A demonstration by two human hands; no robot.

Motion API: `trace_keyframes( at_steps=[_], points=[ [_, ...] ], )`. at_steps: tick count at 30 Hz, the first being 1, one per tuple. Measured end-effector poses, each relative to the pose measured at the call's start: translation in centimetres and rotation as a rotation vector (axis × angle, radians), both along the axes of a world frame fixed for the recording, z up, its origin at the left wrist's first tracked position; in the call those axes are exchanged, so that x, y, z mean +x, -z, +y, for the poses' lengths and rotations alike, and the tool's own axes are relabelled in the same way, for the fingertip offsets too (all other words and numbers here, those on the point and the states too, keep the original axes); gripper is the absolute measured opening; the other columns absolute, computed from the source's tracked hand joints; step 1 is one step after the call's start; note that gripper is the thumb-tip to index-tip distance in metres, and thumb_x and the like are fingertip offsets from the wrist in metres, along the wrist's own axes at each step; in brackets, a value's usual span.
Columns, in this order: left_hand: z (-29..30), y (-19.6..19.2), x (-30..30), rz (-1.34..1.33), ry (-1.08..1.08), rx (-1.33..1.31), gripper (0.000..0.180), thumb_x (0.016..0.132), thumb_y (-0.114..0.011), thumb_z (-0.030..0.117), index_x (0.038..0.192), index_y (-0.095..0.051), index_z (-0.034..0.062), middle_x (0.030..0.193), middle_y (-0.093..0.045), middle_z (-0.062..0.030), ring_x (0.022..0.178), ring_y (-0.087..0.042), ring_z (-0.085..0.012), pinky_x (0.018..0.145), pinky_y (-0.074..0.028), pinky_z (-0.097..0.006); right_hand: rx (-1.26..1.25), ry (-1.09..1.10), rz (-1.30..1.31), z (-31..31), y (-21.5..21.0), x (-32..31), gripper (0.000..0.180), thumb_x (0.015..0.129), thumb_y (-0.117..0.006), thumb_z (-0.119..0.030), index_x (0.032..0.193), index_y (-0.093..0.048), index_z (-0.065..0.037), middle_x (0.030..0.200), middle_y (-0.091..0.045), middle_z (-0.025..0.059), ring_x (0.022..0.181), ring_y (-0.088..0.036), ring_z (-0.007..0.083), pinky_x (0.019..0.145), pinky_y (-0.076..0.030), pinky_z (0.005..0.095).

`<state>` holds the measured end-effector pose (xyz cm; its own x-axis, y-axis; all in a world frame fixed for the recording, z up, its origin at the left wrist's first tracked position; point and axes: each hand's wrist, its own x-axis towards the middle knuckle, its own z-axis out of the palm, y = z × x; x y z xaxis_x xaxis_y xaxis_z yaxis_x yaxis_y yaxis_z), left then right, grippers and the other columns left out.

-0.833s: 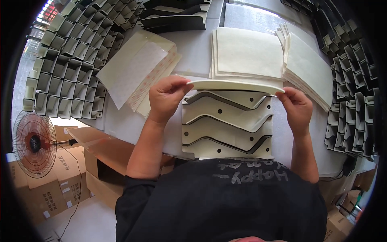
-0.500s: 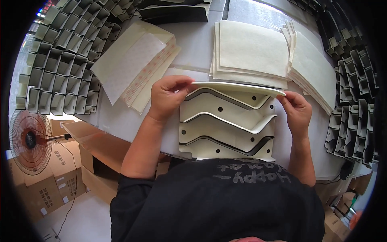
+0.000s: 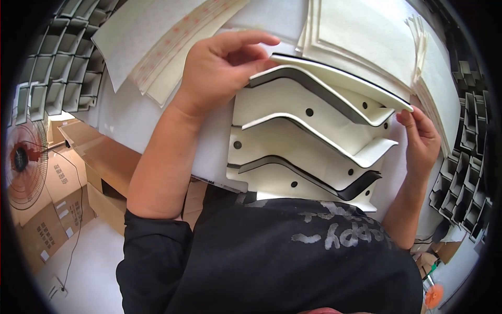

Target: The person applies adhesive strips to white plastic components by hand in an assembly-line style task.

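In front of my chest lies a cream tray (image 3: pixel 329 141) with zigzag dividers, dark linings and black round spots. Its far wall is a long cream strip (image 3: pixel 345 78) with a black edge. My left hand (image 3: pixel 225 65) is at the strip's left end, thumb against it and index finger stretched out above; the contact of the curled fingers is partly hidden. At the right end, my right hand (image 3: pixel 422 133) pinches the strip's corner between thumb and fingers.
Cream sheets (image 3: pixel 361 31) are stacked beyond the tray, with more fanned sheets (image 3: pixel 172 47) at the far left. Gridded dark-edged trays (image 3: pixel 63 68) stand left, with others (image 3: pixel 465 178) on the right. Left of the table are cardboard boxes (image 3: pixel 63 183) and a fan (image 3: pixel 23 157).
The view has shifted nearer and tilted, so tray and hands look larger. My left index finger has lifted off the strip's end. My right hand stays at the right corner.
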<state>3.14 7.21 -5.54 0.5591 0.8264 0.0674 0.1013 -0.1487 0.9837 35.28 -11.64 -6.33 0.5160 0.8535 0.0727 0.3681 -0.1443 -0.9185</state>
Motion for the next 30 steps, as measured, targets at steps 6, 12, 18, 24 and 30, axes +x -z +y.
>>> trace_keyframes(
  at_steps=[6,12,18,24,30],
  points=[
    [0.1,0.1,-0.1,-0.014,0.041,-0.006,0.025,0.081,-0.069,-0.002,0.105,-0.069,0.0058,0.084,-0.066,-0.0009,0.078,-0.062,-0.0067,0.071,-0.051,-0.019,0.102,-0.033,-0.049,-0.7,-0.7,0.5,0.022,0.089,-0.064,-0.004,0.110,-0.064,0.004,0.095,-0.069,0.0105,0.087,-0.066,0.0149,0.082,-0.052,0.0245],
    [0.5,0.6,0.0,0.059,0.040,0.145,0.025,0.082,-0.067,-0.004,0.106,-0.068,0.0047,0.089,-0.068,-0.0028,0.080,-0.064,-0.0091,0.075,-0.052,-0.020,0.115,-0.014,-0.077,-0.4,-0.7,-0.2,0.021,0.090,-0.061,0.000,0.110,-0.064,0.006,0.093,-0.069,0.0112,0.087,-0.066,0.0153,0.082,-0.051,0.0254],
    [0.1,0.8,-0.1,-0.042,0.010,0.116,0.023,0.081,-0.069,-0.004,0.101,-0.070,0.0053,0.082,-0.066,0.0001,0.076,-0.062,-0.0061,0.069,-0.050,-0.018,0.081,-0.017,-0.010,0.1,-0.4,-1.3,0.019,0.088,-0.065,-0.001,0.106,-0.066,0.004,0.092,-0.069,0.0089,0.085,-0.065,0.0128,0.079,-0.050,0.0224],
    [0.2,0.5,0.0,0.011,-0.019,0.115,0.020,0.080,-0.070,-0.002,0.099,-0.071,0.0038,0.081,-0.067,-0.0011,0.075,-0.063,-0.0066,0.069,-0.051,-0.019,0.049,-0.026,-0.078,-0.2,-0.1,-0.6,0.019,0.088,-0.065,-0.003,0.105,-0.067,0.004,0.092,-0.069,0.0083,0.085,-0.064,0.0118,0.079,-0.050,0.0219],
    [0.8,1.1,-0.2,0.068,0.041,0.181,0.020,0.083,-0.067,-0.003,0.102,-0.070,0.0021,0.088,-0.068,-0.0016,0.082,-0.063,-0.0079,0.075,-0.051,-0.019,-0.010,0.002,-0.091,-0.1,0.0,0.2,0.022,0.089,-0.065,-0.006,0.108,-0.066,0.004,0.092,-0.069,0.0088,0.085,-0.065,0.0121,0.080,-0.049,0.0217]
  ],
)
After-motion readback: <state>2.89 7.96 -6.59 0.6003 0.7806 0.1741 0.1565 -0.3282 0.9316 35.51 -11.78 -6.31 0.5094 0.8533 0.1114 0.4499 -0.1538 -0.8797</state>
